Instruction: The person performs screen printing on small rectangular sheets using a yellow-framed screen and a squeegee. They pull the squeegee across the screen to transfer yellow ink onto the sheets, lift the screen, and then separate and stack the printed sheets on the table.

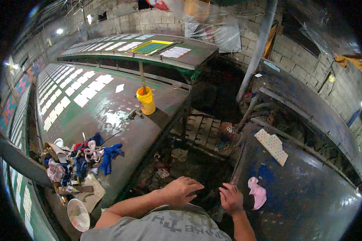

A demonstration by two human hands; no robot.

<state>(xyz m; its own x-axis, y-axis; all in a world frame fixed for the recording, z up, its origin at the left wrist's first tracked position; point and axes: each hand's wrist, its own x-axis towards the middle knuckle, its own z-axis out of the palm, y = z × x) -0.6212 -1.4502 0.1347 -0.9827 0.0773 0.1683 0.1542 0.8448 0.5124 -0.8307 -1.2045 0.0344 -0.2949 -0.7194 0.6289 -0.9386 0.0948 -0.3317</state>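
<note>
Both of my hands are raised over the dark gap between two stained work tables, holding nothing visible. My left hand [183, 188] has loosely bent, separated fingers. My right hand [231, 197] is similarly open, beside the edge of the right table [309, 188], nearest a crumpled pink cloth [256, 193]. A dotted pale board [269, 146] lies farther back on that table. On the left table [145, 132] sit a heap of rags [84, 158], a cardboard piece [94, 193] and a white basin [78, 215].
A yellow bucket [147, 104] with a stick stands on the left table, near rows of white sheets [92, 90]. A yellow frame [149, 47] lies on the rear table. A metal post [255, 48] rises at right beside another long table [301, 104]. Debris fills the floor gap.
</note>
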